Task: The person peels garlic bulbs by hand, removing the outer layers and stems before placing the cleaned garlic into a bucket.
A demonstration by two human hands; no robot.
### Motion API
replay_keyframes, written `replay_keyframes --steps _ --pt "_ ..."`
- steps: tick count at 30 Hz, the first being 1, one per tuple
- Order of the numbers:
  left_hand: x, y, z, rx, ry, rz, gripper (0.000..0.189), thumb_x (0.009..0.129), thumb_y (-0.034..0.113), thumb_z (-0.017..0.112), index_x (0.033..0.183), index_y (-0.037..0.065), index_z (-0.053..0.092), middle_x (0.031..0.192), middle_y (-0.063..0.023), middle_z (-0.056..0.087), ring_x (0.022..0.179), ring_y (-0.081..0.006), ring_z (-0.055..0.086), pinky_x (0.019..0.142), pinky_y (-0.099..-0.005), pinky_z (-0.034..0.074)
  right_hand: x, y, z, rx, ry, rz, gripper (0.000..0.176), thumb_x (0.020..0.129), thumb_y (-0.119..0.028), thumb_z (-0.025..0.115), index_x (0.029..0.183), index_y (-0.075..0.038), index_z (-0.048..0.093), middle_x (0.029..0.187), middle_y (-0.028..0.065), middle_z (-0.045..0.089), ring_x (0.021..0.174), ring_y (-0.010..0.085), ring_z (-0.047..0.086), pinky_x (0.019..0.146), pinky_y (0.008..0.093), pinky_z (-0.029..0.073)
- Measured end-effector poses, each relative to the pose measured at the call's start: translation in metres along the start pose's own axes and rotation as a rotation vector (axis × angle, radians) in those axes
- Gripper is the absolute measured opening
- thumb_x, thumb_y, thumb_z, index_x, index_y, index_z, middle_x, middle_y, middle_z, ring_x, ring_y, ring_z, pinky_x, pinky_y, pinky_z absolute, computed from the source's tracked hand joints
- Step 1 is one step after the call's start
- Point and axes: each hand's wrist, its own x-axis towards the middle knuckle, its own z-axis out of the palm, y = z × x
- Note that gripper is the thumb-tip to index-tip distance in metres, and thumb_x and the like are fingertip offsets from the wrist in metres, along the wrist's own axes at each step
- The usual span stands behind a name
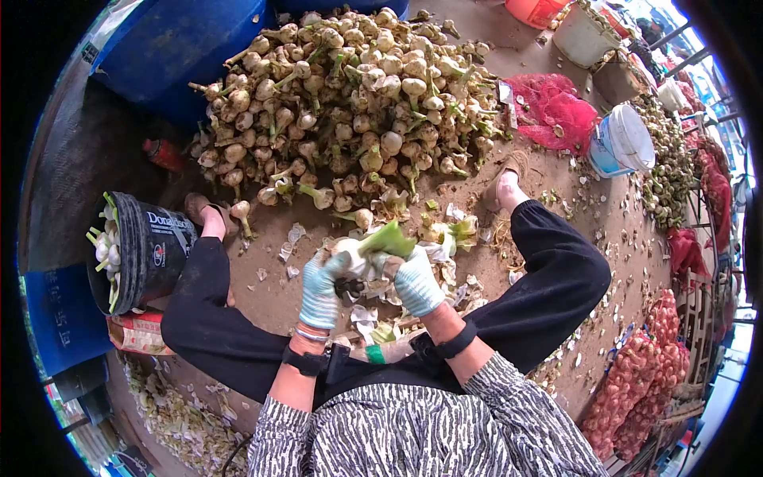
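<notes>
A garlic bulb with a thick green stem (pixel 387 239) is held between my two gloved hands, above the floor between my knees. My left hand (pixel 323 282) is closed round the bulb end. Wrapped at the stem side, my right hand (pixel 415 280) has its fingers closed on the same garlic. Something dark shows just below the bulb, too small to make out. Loose white and green peelings (pixel 453 238) lie under and beyond the hands. Past them rises a large pile of garlic bulbs with cut stems (pixel 350 103).
At left stands a black bucket (pixel 159 254) holding garlic, near blue barrels (pixel 183 56). A red mesh bag (pixel 552 111) and a white-blue bucket (pixel 620 143) are at upper right. Full red net sacks (pixel 636 381) lie at lower right.
</notes>
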Motion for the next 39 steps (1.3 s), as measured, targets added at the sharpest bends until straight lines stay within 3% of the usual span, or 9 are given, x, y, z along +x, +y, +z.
replay_keyframes --steps 9,13,19,23,24,27,30,34,39 --pt "0.014 0.001 -0.009 0.408 -0.075 0.122 0.043 0.069 0.012 0.071 0.106 -0.003 0.054 0.093 -0.0072 0.060 0.078 -0.0129 0.059 0.070 -0.0247 0.050 -0.009 0.001 0.003 -0.288 0.171 0.001 0.013 0.078 -0.006 0.059 0.090 0.001 0.060 0.077 0.0053 0.061 0.065 0.0094 0.056 0.056 0.0195 0.045" --pt "0.012 0.009 -0.020 0.092 -0.223 0.069 0.044 0.071 0.021 0.069 0.107 -0.002 0.054 0.093 -0.0047 0.060 0.084 -0.0105 0.056 0.075 -0.0236 0.045 -0.007 -0.006 -0.001 0.579 0.173 0.252 0.012 0.078 -0.004 0.055 0.088 0.002 0.058 0.075 0.0038 0.060 0.064 0.0123 0.056 0.055 0.0213 0.044" --pt "0.032 -0.028 -0.019 0.008 0.026 0.007 0.028 0.081 0.025 0.060 0.094 -0.001 0.060 0.085 -0.0063 0.062 0.073 -0.0118 0.058 0.064 -0.0225 0.049 0.000 0.018 -0.012 -0.515 0.114 -0.105 0.016 0.076 -0.012 0.056 0.088 -0.002 0.062 0.073 0.0094 0.062 0.060 0.0163 0.055 0.056 0.0293 0.045" --pt "0.022 -0.004 -0.007 -0.227 -0.160 0.027 0.036 0.082 0.034 0.058 0.094 0.000 0.060 0.083 -0.0107 0.062 0.070 -0.0147 0.060 0.057 -0.0221 0.051 0.012 0.047 -0.091 -1.580 -0.093 0.290 0.028 0.076 -0.023 0.058 0.097 -0.004 0.060 0.084 0.0163 0.063 0.078 0.0281 0.062 0.071 0.0365 0.049" --pt "0.021 0.001 -0.004 -0.213 -0.155 0.002 0.037 0.082 0.034 0.057 0.095 -0.001 0.059 0.082 -0.0108 0.062 0.070 -0.0151 0.060 0.058 -0.0222 0.051 0.007 0.036 -0.085 -1.580 -0.204 0.407 0.037 0.075 -0.030 0.059 0.103 -0.005 0.058 0.092 0.0173 0.062 0.088 0.0316 0.060 0.076 0.0375 0.048" --pt "0.032 -0.012 -0.014 -0.122 -0.112 0.045 0.037 0.082 0.033 0.057 0.096 -0.001 0.058 0.084 -0.0108 0.062 0.071 -0.0160 0.061 0.058 -0.0228 0.051 -0.003 0.036 -0.054 -1.478 -0.031 -0.021 0.043 0.074 -0.037 0.062 0.103 -0.004 0.057 0.094 0.0174 0.061 0.089 0.0313 0.058 0.078 0.0371 0.046" --pt "0.037 -0.026 -0.017 0.054 -0.047 0.080 0.035 0.081 0.032 0.060 0.093 -0.001 0.059 0.082 -0.0079 0.062 0.069 -0.0140 0.059 0.059 -0.0232 0.049 0.002 0.021 -0.028 -0.741 -0.052 0.054 0.044 0.074 -0.031 0.064 0.107 -0.004 0.056 0.090 0.0133 0.062 0.083 0.0243 0.060 0.074 0.0324 0.046" --pt "0.023 -0.024 0.002 0.200 -0.004 0.155 0.035 0.081 0.034 0.061 0.086 0.000 0.062 0.078 -0.0048 0.062 0.068 -0.0113 0.056 0.061 -0.0224 0.046 -0.007 -0.037 0.022 -0.701 0.034 0.234 0.045 0.071 -0.023 0.067 0.111 -0.003 0.055 0.086 0.0048 0.061 0.075 0.0100 0.053 0.070 0.0236 0.044" --pt "0.030 -0.029 -0.013 0.274 -0.024 0.222 0.041 0.081 0.039 0.058 0.087 -0.001 0.063 0.078 -0.0051 0.062 0.065 -0.0115 0.056 0.061 -0.0239 0.047 -0.005 0.009 -0.003 -0.416 0.034 0.109 0.043 0.071 -0.021 0.065 0.109 -0.004 0.054 0.085 0.0101 0.062 0.074 0.0171 0.057 0.068 0.0280 0.045"
